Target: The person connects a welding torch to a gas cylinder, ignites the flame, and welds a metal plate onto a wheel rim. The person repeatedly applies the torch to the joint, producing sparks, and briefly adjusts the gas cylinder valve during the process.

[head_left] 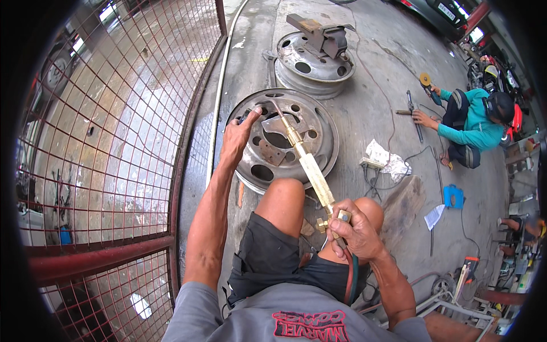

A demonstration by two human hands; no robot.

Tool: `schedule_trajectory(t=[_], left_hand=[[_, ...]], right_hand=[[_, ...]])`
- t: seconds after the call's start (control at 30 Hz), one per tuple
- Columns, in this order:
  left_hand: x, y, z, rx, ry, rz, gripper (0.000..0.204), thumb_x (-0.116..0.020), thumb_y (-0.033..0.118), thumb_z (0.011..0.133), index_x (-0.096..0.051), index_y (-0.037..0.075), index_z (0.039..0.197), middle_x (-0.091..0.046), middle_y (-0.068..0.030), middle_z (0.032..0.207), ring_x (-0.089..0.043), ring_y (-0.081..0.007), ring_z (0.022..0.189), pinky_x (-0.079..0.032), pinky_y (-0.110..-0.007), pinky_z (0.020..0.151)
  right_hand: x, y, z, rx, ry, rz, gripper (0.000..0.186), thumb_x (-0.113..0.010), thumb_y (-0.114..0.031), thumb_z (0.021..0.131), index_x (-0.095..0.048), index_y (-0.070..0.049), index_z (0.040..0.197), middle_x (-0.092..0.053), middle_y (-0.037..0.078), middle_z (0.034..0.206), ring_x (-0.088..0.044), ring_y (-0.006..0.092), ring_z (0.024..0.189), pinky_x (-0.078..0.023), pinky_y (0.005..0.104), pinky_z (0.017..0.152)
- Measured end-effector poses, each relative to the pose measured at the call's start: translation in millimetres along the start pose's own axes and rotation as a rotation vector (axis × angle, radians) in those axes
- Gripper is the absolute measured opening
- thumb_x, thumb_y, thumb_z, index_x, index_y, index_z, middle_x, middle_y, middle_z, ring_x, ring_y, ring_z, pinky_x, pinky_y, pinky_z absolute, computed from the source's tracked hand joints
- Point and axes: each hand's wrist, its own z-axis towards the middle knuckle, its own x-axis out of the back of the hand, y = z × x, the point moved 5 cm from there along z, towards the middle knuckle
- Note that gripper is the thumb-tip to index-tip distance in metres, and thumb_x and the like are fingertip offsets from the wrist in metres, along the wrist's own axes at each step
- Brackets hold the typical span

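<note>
My right hand (356,231) is closed round the rear of a brass gas torch (314,176), by its valve knobs. A red and a green hose (351,279) run down from it toward my lap. The torch points away over a steel wheel rim (326,117) lying flat before my knees, and its bent copper tip (276,106) is near my left fingers. My left hand (239,132) grips a small dark object, perhaps a lighter, above the rim's left side. A curved steel piece (273,126) and a small drilled plate (271,153) lie on the rim. No flame shows.
Another wheel rim (310,82) stands beyond, topped with a heavy metal block (327,39). A red mesh fence (174,171) borders my left, beside a pale hose (219,97). At right, a crouching co-worker (476,119) holds an angle grinder (426,81). Nearer are white cloth (393,162), cables and a blue case (453,196).
</note>
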Motion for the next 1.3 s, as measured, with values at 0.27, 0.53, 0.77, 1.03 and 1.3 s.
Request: schedule_trajectory(t=[0.27, 0.53, 0.77, 1.03, 1.3], left_hand=[[-33, -24, -7, 0.055, -0.124, -0.324, 0.082, -0.068, 0.072, 0.084, -0.057, 0.007, 0.131, -0.056, -0.0127, 0.12, -0.054, -0.0238, 0.098, -0.041, -0.038, 0.083], [-67, -7, -113, -0.073, -0.377, -0.319, 0.049, -0.081, 0.052, 0.084, -0.058, 0.01, 0.077, -0.042, 0.0076, 0.07, -0.036, -0.0073, 0.063, -0.029, -0.029, 0.056], [-69, 55, -190, -0.418, -0.509, -0.461, 0.034, -0.068, 0.035, 0.104, -0.063, 0.005, 0.089, -0.043, 0.0044, 0.073, -0.04, -0.0076, 0.071, -0.036, -0.029, 0.061], [-157, 50, -126, -0.292, -0.546, -0.75, 0.051, -0.055, 0.05, 0.108, -0.067, 0.002, 0.099, -0.059, -0.0012, 0.074, -0.053, -0.0115, 0.068, -0.044, -0.03, 0.063], [-172, 66, -89, -0.297, -0.524, -0.943, 0.055, -0.054, 0.052, 0.109, -0.068, 0.0, 0.094, -0.06, -0.0026, 0.077, -0.054, -0.0114, 0.072, -0.045, -0.028, 0.067]], right_hand=[[-4, 4, 4, 0.008, 0.012, 0.057, 0.019, -0.06, -0.023, 0.108, -0.045, -0.012, 0.114, -0.063, 0.01, 0.08, -0.057, 0.0139, 0.046, -0.044, 0.0258, 0.041], [7, -8, 15, 0.149, 0.058, 0.131, 0.023, -0.066, -0.026, 0.106, -0.048, -0.015, 0.115, -0.063, 0.006, 0.079, -0.059, 0.0115, 0.048, -0.046, 0.0247, 0.039], [36, -67, 43, 0.266, 0.158, 0.028, 0.036, -0.076, -0.01, 0.096, -0.045, -0.016, 0.114, -0.064, 0.005, 0.077, -0.055, 0.0095, 0.042, -0.042, 0.022, 0.034], [43, -100, 72, 0.377, 0.249, 0.052, 0.044, -0.076, 0.001, 0.09, -0.042, -0.013, 0.113, -0.067, 0.011, 0.089, -0.053, 0.0081, 0.043, -0.041, 0.0213, 0.033], [59, -69, 82, 0.237, 0.244, 0.057, 0.044, -0.074, 0.003, 0.09, -0.041, -0.014, 0.115, -0.061, 0.007, 0.082, -0.051, 0.008, 0.042, -0.039, 0.0218, 0.033]])
